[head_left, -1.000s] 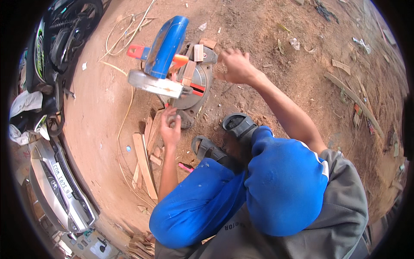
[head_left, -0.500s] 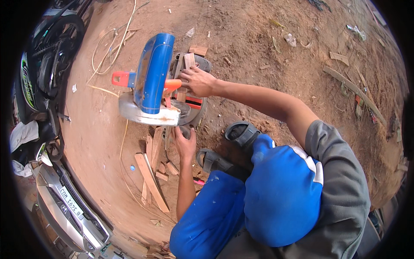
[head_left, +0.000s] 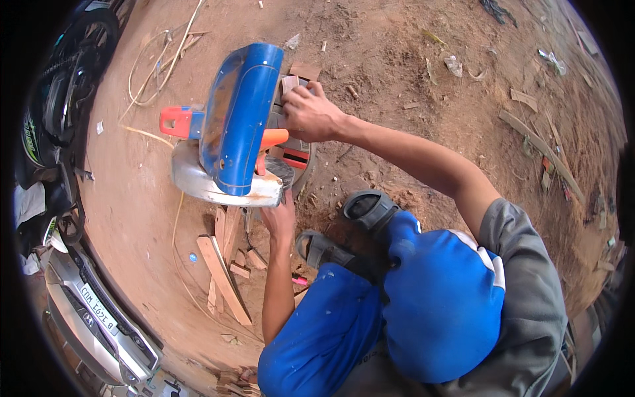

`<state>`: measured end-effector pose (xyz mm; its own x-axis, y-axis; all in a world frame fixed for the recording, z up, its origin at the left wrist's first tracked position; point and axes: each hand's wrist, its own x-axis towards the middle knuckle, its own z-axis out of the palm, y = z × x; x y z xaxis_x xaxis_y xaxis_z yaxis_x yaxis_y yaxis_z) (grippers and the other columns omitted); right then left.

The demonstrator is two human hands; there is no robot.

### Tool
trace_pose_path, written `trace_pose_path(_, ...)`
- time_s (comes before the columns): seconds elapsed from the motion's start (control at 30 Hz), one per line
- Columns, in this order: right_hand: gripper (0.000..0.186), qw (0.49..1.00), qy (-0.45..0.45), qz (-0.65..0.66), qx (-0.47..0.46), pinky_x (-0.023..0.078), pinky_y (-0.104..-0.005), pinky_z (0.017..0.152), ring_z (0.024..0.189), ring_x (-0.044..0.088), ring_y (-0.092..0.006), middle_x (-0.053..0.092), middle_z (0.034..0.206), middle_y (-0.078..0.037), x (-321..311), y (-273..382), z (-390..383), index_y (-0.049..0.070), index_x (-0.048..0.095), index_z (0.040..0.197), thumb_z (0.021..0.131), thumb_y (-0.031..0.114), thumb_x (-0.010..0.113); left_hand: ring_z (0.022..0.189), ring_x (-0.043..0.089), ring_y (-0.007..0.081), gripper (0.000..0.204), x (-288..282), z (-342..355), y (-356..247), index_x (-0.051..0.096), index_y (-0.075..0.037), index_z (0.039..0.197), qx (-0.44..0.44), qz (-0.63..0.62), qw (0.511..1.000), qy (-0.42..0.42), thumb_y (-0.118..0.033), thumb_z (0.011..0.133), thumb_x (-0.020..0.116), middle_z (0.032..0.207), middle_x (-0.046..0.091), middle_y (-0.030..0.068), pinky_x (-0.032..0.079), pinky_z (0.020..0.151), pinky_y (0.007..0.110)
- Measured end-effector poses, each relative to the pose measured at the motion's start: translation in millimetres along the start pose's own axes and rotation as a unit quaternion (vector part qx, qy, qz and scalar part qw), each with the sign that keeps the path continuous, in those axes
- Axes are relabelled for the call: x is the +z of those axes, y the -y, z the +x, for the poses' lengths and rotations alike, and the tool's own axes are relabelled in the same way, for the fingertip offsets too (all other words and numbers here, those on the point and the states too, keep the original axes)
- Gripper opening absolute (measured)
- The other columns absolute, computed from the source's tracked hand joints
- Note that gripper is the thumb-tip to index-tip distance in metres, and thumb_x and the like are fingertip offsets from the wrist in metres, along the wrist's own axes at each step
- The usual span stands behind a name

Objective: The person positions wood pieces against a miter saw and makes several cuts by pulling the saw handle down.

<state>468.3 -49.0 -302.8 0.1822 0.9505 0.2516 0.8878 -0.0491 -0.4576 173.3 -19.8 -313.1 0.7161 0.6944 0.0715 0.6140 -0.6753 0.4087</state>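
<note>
A mitre saw [head_left: 228, 188] with a blue curved guard [head_left: 248, 112], a silver blade housing and orange handles stands on the ground before me. My right hand [head_left: 311, 118] is at its far right side, fingers curled and closed over a short wooden strip [head_left: 289, 84], whose pale end sticks out past the fingers. At the near side of the saw is my left hand [head_left: 280, 218]. The housing and saw base hide most of its fingers, so I cannot see what they touch. Part of the saw's round base [head_left: 303, 173] shows between my hands.
Loose wood strips [head_left: 223, 278] and small offcuts [head_left: 239, 270] lie left of my left forearm. A pale cable [head_left: 147, 135] winds over the dirt. A motorcycle [head_left: 63, 106] and a silver car [head_left: 99, 317] stand at left. My sandalled feet [head_left: 370, 206] are close to the saw.
My left hand has moved up against the saw, and its fingers have gone out of sight. My right hand has stayed on the strip, its fingers more curled. The whole view has shifted slightly.
</note>
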Motion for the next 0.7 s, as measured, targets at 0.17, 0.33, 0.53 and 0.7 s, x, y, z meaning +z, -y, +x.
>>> trace_pose_path(0.17, 0.046, 0.995, -0.038, -0.046, 0.077, 0.044, -0.0498, 0.107, 0.125, 0.055, -0.0419, 0.061, 0.122, -0.025, 14, -5, 17, -0.006, 0.067, 0.109, 0.084, 0.032, 0.075, 0.101, 0.067, 0.0516, 0.048, 11, 1, 9, 0.071, 0.005, 0.112, -0.012, 0.018, 1.000, -0.017, -0.042, 0.102, 0.070, 0.105, 0.072, 0.0305, 0.053, 0.088, 0.056)
trace_pose_path(0.33, 0.047, 0.995, -0.054, -0.057, 0.055, 0.048, -0.0500, 0.106, 0.122, 0.057, -0.0453, 0.060, 0.125, -0.028, 34, -19, 19, -0.005, 0.062, 0.116, 0.085, 0.028, 0.076, 0.096, 0.070, 0.0478, 0.041, 8, 1, 6, 0.071, 0.004, 0.112, -0.047, -0.035, 0.998, 0.018, -0.033, 0.097, 0.075, 0.103, 0.074, 0.0278, 0.054, 0.086, 0.054)
trace_pose_path(0.53, 0.051, 1.000, -0.021, -0.009, 0.000, 0.056, -0.0491, 0.097, 0.114, 0.061, -0.0421, 0.056, 0.130, -0.023, 42, -50, 22, 0.003, 0.065, 0.125, 0.090, 0.039, 0.075, 0.082, 0.070, 0.0435, 0.027, 10, -12, 7, 0.074, 0.002, 0.093, -0.057, -0.042, 0.998, -0.004, -0.023, 0.087, 0.081, 0.094, 0.074, 0.0212, 0.054, 0.079, 0.051)
trace_pose_path(0.7, 0.057, 0.996, 0.035, 0.083, 0.028, 0.055, -0.0488, 0.103, 0.120, 0.059, -0.0451, 0.053, 0.134, -0.024, 35, -72, 24, 0.004, 0.065, 0.128, 0.083, 0.035, 0.078, 0.113, 0.063, 0.0470, 0.051, 8, -31, 1, 0.068, 0.005, 0.123, -0.072, -0.064, 0.995, -0.002, -0.017, 0.080, 0.087, 0.130, 0.063, 0.0263, 0.051, 0.101, 0.057)
